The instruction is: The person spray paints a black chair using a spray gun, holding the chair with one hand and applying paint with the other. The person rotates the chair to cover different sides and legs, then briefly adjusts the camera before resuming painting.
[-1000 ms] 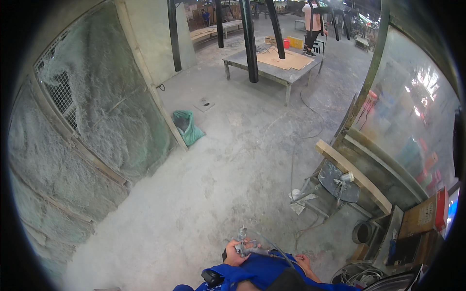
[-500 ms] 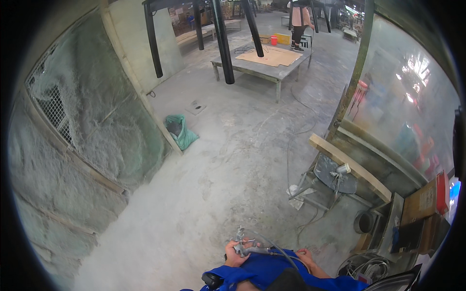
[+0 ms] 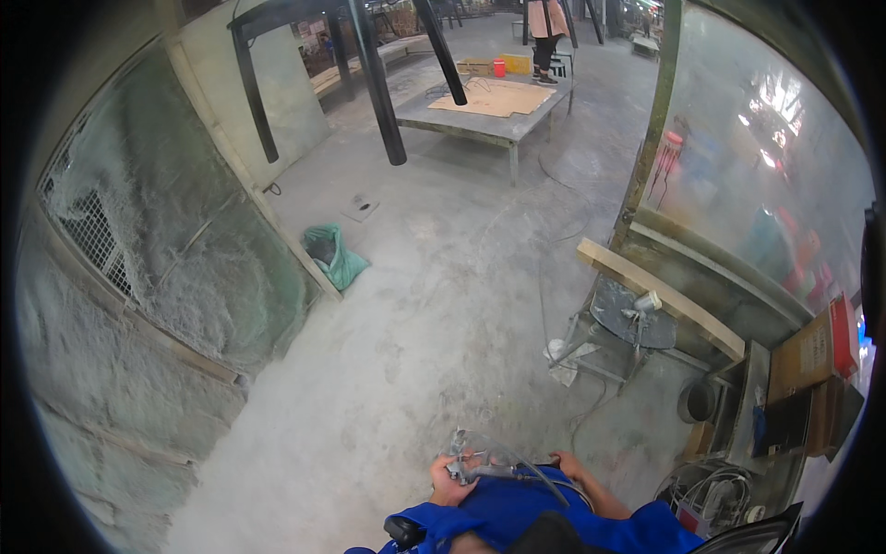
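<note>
My left hand (image 3: 449,482) and right hand (image 3: 568,464) both grip the clear goggles (image 3: 487,459); best I keep them level.

Clear safety goggles (image 3: 484,457), apparently dusty, held low against blue jacket.

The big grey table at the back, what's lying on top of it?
On the grey table lies a flat brown cardboard sheet, with a yellow box and a small red pot at the far edge. A black post hides its left end.
</note>
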The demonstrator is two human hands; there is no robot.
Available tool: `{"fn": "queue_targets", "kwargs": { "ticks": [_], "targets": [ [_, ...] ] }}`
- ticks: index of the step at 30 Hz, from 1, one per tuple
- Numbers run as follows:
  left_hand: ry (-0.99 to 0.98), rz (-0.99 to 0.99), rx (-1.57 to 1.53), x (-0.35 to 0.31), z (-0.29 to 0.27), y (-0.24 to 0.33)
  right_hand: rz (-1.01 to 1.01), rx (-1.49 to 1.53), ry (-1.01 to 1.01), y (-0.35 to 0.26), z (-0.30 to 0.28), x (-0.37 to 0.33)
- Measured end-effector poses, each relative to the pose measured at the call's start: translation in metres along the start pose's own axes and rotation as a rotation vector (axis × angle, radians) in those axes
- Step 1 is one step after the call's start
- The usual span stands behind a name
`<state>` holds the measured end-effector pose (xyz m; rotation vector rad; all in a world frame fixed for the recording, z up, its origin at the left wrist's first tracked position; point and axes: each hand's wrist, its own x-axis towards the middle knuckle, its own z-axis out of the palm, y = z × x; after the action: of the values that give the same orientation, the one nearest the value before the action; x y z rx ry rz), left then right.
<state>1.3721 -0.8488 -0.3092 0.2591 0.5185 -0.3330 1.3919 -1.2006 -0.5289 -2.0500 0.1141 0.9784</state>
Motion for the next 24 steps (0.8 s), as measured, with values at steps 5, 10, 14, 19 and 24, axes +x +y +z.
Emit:
{"fn": "queue_targets", "kwargs": {
  "ticks": [5, 10, 14, 19, 24],
  "targets": [
    [-0.16, -0.059, -0.095, 0.005, -0.008, -0.002, -0.181, -0.527, 0.082, -0.177, -0.148, -0.048],
    [0.072, 0.006, 0.042, 0.006, -0.009, 0.0, -1.426, 0.61, -0.119, -0.413, -0.235, -0.235],
    [-0.189, -0.174, -0.138, 0.008, -0.014, 0.004, -1.965, 0.351, -0.616, -0.516, -0.201, -0.316],
    [-0.117, 0.114, -0.05, 0.012, -0.021, -0.001, -1.996, 0.235, -0.8, -0.533, -0.198, -0.348],
    [-0.13, 0.023, -0.074, 0.007, -0.017, -0.005, -1.974, 0.211, -0.826, -0.524, -0.204, -0.353]
  ]
}}
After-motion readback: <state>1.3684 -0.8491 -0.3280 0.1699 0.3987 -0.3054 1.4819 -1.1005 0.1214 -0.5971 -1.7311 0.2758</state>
